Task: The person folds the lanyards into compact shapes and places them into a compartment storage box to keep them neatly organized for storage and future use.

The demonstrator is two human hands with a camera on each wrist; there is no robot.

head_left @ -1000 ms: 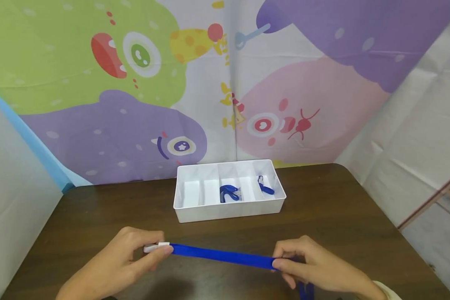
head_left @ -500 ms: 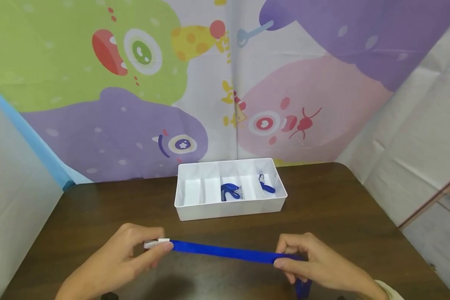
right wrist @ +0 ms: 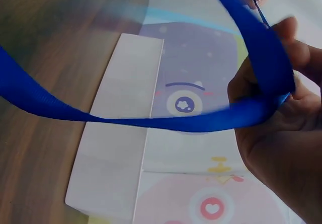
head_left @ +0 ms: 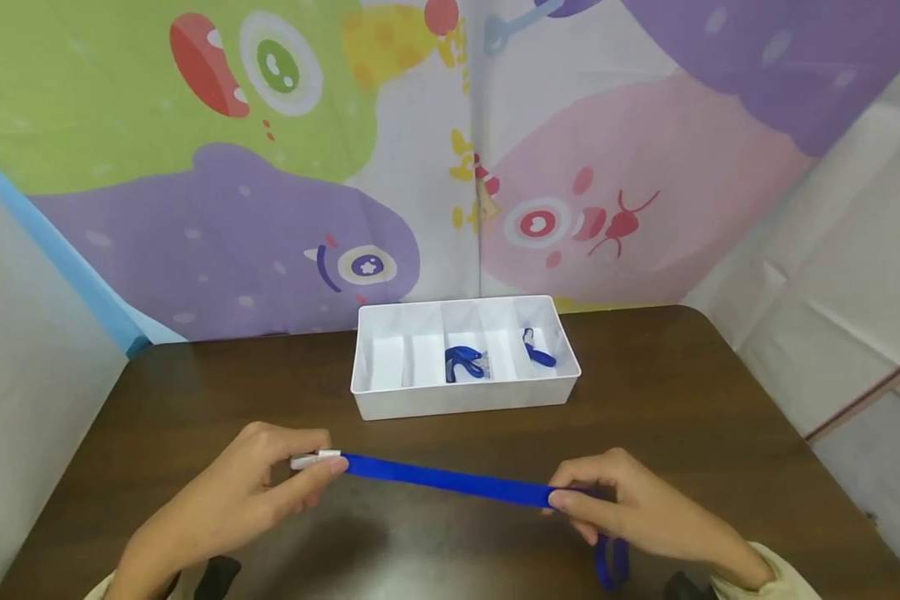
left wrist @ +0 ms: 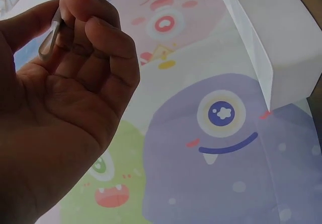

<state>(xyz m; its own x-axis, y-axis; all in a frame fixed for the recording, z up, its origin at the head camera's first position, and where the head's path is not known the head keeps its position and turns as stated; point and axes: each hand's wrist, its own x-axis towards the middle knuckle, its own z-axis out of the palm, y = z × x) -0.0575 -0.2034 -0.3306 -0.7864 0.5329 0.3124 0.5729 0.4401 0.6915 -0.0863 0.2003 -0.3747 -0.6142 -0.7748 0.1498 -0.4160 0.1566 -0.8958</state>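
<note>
A blue lanyard stretches between the two hands above the table, sloping slightly down to the right. Its whitish clip end is pinched between thumb and fingers of my left hand. In the left wrist view a thin metal loop pokes out from that hand. My right hand pinches the flat strap farther along. Below it the rest of the lanyard hangs in a loop, seen large as a blue band in the right wrist view.
Behind the hands stands a white divided box on the dark wooden table. A blue lanyard lies in its middle compartment, and another blue strap in the rightmost. A cartoon-printed cloth hangs behind.
The head view has tilted down a little, so the box and hands sit higher in it. Both hands keep their hold, and the strap stays stretched between them.
</note>
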